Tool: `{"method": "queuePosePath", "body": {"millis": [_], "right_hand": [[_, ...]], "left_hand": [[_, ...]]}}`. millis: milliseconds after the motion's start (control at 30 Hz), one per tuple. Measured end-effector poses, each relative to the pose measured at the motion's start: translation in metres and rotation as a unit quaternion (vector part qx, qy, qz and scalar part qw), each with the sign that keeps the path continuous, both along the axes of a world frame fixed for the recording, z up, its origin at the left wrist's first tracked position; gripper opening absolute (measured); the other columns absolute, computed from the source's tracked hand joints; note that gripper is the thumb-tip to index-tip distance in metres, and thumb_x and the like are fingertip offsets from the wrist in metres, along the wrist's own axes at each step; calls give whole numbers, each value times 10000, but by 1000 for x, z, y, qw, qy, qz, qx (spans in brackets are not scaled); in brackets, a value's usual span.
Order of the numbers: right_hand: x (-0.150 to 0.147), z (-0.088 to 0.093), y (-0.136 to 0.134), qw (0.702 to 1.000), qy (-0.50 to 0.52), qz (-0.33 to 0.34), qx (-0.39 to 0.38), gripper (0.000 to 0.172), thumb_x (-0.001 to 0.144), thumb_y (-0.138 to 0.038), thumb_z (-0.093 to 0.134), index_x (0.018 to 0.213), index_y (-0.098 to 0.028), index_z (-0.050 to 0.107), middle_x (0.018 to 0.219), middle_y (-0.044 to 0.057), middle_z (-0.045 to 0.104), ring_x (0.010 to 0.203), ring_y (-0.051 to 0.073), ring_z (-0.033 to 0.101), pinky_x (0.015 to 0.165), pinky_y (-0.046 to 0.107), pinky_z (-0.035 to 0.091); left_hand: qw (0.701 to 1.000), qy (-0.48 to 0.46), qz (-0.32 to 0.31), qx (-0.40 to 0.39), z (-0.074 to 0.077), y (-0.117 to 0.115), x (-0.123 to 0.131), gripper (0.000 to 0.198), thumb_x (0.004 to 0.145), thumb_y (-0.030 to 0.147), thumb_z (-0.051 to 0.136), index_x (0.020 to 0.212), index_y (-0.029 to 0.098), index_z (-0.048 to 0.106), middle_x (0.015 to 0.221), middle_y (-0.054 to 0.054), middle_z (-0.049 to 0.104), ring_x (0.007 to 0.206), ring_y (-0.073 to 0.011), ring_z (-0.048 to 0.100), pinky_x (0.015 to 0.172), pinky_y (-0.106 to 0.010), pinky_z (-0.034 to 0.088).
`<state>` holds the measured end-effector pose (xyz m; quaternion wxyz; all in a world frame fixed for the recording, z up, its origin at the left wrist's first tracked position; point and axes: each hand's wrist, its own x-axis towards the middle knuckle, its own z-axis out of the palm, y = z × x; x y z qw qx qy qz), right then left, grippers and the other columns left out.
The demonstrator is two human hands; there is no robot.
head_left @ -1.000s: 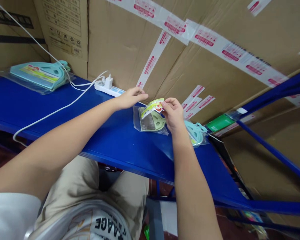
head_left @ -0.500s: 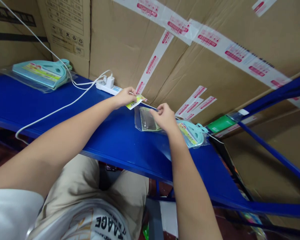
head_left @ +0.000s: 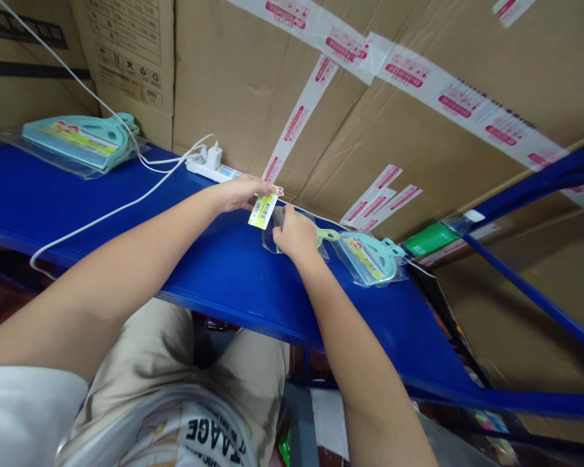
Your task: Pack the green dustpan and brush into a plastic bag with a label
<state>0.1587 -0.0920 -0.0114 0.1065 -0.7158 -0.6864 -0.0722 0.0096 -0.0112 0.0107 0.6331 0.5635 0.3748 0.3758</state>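
So, well to the left of the left hand (head_left: 246, 192), a wrapped blue dustpan (head_left: 73, 146) with a yellow label lies on the blue counter (head_left: 214, 266). Nearer, just behind the left wrist, sits a white power strip (head_left: 199, 168) with a white plug (head_left: 215, 157) in it. The left hand has thumb and fingers pinched together on a yellow and white card (head_left: 263, 213), which hangs tilted below the fingertips. Just right of that card, partly covered by the right hand (head_left: 296, 232), is a clear plastic bag (head_left: 267, 241) on the counter. Whether the right hand is clamped on the bag or only touching it, I cannot tell. A pale green handle (head_left: 329, 235) sticks out to the right of that hand. Farther right of it lies another blue dustpan (head_left: 377, 259), also wrapped. Behind both hands stands a big cardboard box (head_left: 243, 84).
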Motion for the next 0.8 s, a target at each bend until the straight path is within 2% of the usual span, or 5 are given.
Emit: {"method": "queuePosePath", "body": {"millis": [200,333,500,667,800], "right_hand": [[17,-8,12,991,132,-13,32,318,802,-201,599,1118,-232,597,926,98,755,967,324,718,843,437,549],[29,-15,22,968,245,2,50,227,746,-218,613,958,-266,547,790,24,713,851,272,701,812,404,529],[37,-21,30,940,336,32,53,228,713,-228,609,886,-282,472,664,-46,631,695,216,640,739,355,478],[37,-17,30,930,365,20,45,225,706,-215,605,878,-277,474,649,-66,599,659,198,613,717,338,447],[35,-12,28,928,372,6,37,224,701,-200,599,883,-270,489,669,-64,603,661,197,617,702,331,450]], "left_hand": [[992,107,-62,-40,-4,8,-7,220,588,46,620,681,177,769,760,-60,733,763,-171,647,723,-270,508],[987,123,-106,-16,-10,6,-3,254,543,58,607,670,193,782,790,-60,745,753,-152,635,690,-244,487],[981,151,-121,-16,-12,0,1,258,521,62,623,668,211,774,730,-46,702,662,-143,584,585,-246,435],[979,172,-107,-25,-11,-1,1,260,546,60,631,698,208,782,732,-26,703,634,-122,571,560,-226,424],[981,138,-131,-39,-16,1,6,246,546,30,618,695,172,754,735,-48,725,662,-146,626,629,-267,493]]}}
